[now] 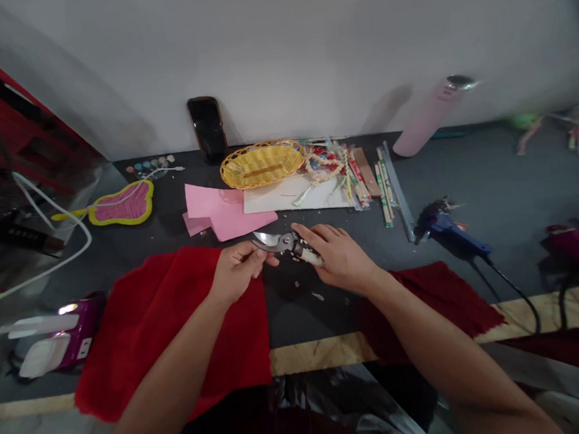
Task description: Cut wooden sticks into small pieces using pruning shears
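My right hand (340,253) is wrapped round the pale handles of a pair of pruning shears (287,241), whose metal blades point left. Close to the blade tips, my left hand (238,268) is closed in a pinch. Whatever its fingers hold is too small or hidden to name. A red cloth (178,326) lies under my left forearm. Small pale scraps (297,284) are scattered on the dark table (302,316) below the shears. Just beyond the hands are pink paper sheets (229,212) and a white sheet (273,200).
A yellow basket (262,164) sits at the back beside braided cords (323,167) and wrapped sticks (384,193). A phone (207,128) and a pink bottle (427,118) lean on the wall. To the right lies a blue glue gun (451,231) with its cable; a purple power strip (80,330) stands left.
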Demonstrator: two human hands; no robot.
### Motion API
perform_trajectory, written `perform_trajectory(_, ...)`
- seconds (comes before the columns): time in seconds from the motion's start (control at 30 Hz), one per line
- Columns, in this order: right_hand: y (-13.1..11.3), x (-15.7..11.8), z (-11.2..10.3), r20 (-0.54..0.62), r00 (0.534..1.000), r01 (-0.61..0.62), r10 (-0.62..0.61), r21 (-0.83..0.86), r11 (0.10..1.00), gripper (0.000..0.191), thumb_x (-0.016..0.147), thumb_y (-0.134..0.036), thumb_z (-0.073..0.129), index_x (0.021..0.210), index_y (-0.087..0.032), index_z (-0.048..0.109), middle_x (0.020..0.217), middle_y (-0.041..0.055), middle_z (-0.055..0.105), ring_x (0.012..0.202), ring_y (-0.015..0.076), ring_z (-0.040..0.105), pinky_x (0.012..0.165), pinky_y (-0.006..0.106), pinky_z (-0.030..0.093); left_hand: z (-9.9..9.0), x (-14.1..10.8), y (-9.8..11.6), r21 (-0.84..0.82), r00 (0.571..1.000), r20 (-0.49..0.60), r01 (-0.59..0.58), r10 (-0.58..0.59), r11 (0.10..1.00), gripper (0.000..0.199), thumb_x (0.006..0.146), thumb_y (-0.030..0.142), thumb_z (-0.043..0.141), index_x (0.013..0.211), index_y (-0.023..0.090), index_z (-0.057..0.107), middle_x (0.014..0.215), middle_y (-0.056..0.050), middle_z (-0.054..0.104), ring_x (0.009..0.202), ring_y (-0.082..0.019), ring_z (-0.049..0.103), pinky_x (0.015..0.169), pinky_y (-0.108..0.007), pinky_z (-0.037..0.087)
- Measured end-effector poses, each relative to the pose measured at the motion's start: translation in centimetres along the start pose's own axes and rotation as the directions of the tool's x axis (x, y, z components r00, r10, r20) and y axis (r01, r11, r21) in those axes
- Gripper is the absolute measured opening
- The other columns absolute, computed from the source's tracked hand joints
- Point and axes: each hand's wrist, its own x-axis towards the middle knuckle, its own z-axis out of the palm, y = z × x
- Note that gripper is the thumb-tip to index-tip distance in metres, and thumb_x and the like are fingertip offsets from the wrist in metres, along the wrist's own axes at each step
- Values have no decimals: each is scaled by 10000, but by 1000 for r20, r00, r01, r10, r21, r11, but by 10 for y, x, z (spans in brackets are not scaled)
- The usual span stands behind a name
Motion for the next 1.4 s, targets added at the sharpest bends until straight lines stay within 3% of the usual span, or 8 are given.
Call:
perform_trajectory(0.27, -5, 0, 2, 27, 999, -30, 31, -17, 999, 740, 787, -186, 468, 1469, -207, 181, 1206, 123, 510, 1031, 265, 484, 860, 398, 395, 3, 0, 5, 4, 999, -13, 52, -51, 999, 269, 823, 383, 615, 785, 118, 646, 613, -39, 657, 435, -51, 371, 445, -207, 260)
perform_trajectory(0.4, 0, 0, 5, 13, 999, 29, -29, 15, 999, 783, 768, -164, 471, 1477, -210, 143, 1254, 127, 477, 1089, 274, 444, 888, 415, 389, 2, -1, 15, -110, 979, 119, 181, -168, 977, 303, 767, 416, 658, 724, 121, 606, 533, -30, 627, 393, -56, 389, 432, -205, 247)
perform_trajectory(0.6, 4, 2, 3, 14, 993, 112, -113, 64, 992, 826, 690, -112, 475, 1462, -200, 196, 1242, 123, 474, 1103, 266, 437, 921, 423, 392, -5, -4, 22, -141, 897, 319, 365, -307, 920, 298, 740, 416, 679, 702, 130, 609, 474, -26, 605, 354, -56, 391, 397, -195, 180)
perform_trajectory(0.7, 1, 1, 3, 20, 997, 77, -79, 70, 995, 804, 701, -124, 477, 1458, -195, 215, 1202, 121, 495, 1053, 252, 476, 906, 402, 410, -6, -2, 17, -157, 918, 268, 340, -292, 927, 298, 771, 420, 654, 716, 129, 621, 504, -31, 614, 364, -47, 373, 399, -193, 192)
perform_trajectory(0.8, -3, 0, 3, 17, 1000, -13, 12, 40, 999, 749, 740, -150, 473, 1450, -199, 239, 1142, 113, 528, 973, 241, 515, 864, 382, 431, -4, 1, 13, -134, 966, 145, 235, -215, 963, 280, 828, 399, 599, 786, 124, 634, 570, -34, 639, 368, -26, 296, 410, -194, 216)
perform_trajectory(0.9, -6, -1, 4, -2, 998, -58, 58, 14, 998, 728, 756, -169, 479, 1445, -202, 246, 1137, 111, 538, 969, 243, 518, 850, 369, 430, 0, 3, 12, -26, 994, 28, 104, -103, 994, 217, 824, 353, 618, 846, 138, 624, 665, -35, 670, 433, -45, 367, 449, -196, 283)
perform_trajectory(1.03, -5, 0, 7, -51, 997, -63, 61, -41, 997, 745, 761, -174, 486, 1455, -203, 216, 1163, 115, 528, 1013, 257, 493, 869, 384, 407, 3, 3, 14, 104, 998, -65, 2, 5, 995, 170, 788, 306, 660, 782, 147, 601, 763, -43, 703, 510, -66, 435, 497, -199, 342)
perform_trajectory(1.4, 0, 1, 3, -21, 1000, 5, -6, -38, 999, 745, 767, -168, 469, 1462, -212, 203, 1220, 113, 509, 1066, 264, 470, 884, 399, 385, -2, 1, 11, -44, 997, 51, 54, -52, 998, 187, 778, 315, 669, 789, 131, 640, 691, -64, 703, 432, -49, 387, 443, -207, 312)
